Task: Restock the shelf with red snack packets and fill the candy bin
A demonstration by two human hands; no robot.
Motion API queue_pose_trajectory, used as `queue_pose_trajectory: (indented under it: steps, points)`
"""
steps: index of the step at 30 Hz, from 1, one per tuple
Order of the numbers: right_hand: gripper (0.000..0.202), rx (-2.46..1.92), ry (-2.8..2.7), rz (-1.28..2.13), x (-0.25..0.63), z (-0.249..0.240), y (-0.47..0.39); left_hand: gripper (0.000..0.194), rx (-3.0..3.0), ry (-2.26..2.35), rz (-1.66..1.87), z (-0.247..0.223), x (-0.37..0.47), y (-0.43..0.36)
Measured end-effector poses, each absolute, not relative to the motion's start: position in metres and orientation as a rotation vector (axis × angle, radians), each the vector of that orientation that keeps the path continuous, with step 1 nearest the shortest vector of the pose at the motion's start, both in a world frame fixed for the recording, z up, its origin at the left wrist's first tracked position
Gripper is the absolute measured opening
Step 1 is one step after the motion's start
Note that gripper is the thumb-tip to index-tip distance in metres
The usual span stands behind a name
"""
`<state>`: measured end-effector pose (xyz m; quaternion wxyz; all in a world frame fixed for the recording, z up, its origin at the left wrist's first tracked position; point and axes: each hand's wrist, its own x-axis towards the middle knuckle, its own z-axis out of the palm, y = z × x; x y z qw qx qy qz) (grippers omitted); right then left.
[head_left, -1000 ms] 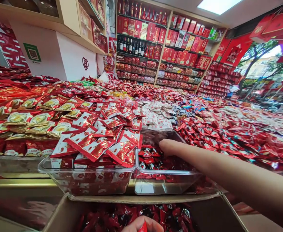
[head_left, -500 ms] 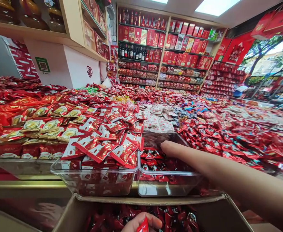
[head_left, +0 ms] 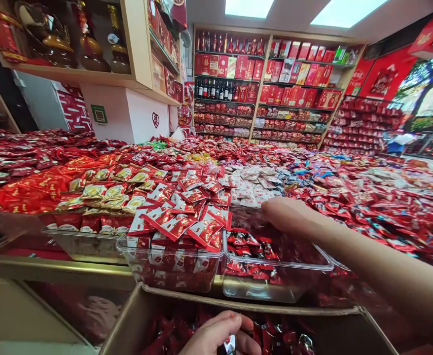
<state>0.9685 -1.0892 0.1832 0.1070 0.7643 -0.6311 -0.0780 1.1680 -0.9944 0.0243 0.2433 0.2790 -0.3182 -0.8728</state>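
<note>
My left hand (head_left: 220, 331) is low in the picture, over an open cardboard box (head_left: 249, 301) holding many red wrapped candies (head_left: 271, 337). Its fingers curl around a small wrapped candy (head_left: 229, 345) whose shiny end shows. Reaching in from the right, my right hand (head_left: 288, 214) is at the back of a clear plastic bin (head_left: 275, 291), palm side down. Its fingers are hidden, so whether it holds anything is unclear. Red and black wrapped candies (head_left: 248, 249) lie in that bin, mostly toward its left and front.
Left of it, a clear bin (head_left: 172, 273) is heaped with red-and-white packets (head_left: 179, 217). Gold packets (head_left: 115, 190), white packets (head_left: 251, 185) and red candies (head_left: 394, 207) cover the counter. A gold-coloured edge (head_left: 101, 273) runs along the front. Stocked shelves (head_left: 253, 84) stand behind.
The view has turned slightly left, so things sit further right. My right hand is a little higher at the bin's back, and more candies show in it. My left hand has turned, its fingers more curled.
</note>
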Motion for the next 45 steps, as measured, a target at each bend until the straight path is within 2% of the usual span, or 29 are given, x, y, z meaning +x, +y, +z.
queue_pose_trajectory:
  steps: [3,8,12,14,18,23,28,35,41,45]
  points:
    - [0.022,2.474,-1.745,0.274,0.979,0.186,-1.027,0.042,0.612,-0.703,-2.507,0.031,1.169,-0.993]
    - [0.012,3.012,-1.571,0.675,1.001,0.118,-0.951,0.045,0.478,-0.508,-2.515,0.058,1.169,-0.983]
    - [0.048,2.981,-1.529,0.867,1.009,0.069,-0.941,0.043,0.490,-0.412,-2.503,0.067,1.169,-0.977]
    - [0.052,2.927,-1.463,0.881,1.012,0.057,-0.943,0.042,0.500,-0.380,-2.496,0.065,1.169,-0.976]
    - [0.048,2.822,-1.213,0.882,1.015,0.050,-0.946,0.039,0.469,-0.365,-2.477,0.060,1.167,-0.974]
    - [0.033,2.653,-1.034,1.021,1.010,0.044,-0.948,0.038,0.432,-0.467,-2.526,0.056,1.167,-0.975]
    - [0.018,2.596,-1.006,1.095,1.004,0.039,-0.948,0.048,0.445,-0.535,-2.545,0.056,1.167,-0.977]
    - [0.022,2.704,-1.074,1.064,1.002,0.039,-0.941,0.057,0.506,-0.487,-2.529,0.058,1.167,-0.978]
    - [0.019,2.659,-1.023,1.087,1.004,0.040,-0.945,0.040,0.521,-0.519,-2.512,0.053,1.165,-0.978]
    - [0.016,2.529,-0.939,1.142,1.003,0.049,-0.941,0.045,0.506,-0.545,-2.528,0.055,1.164,-0.978]
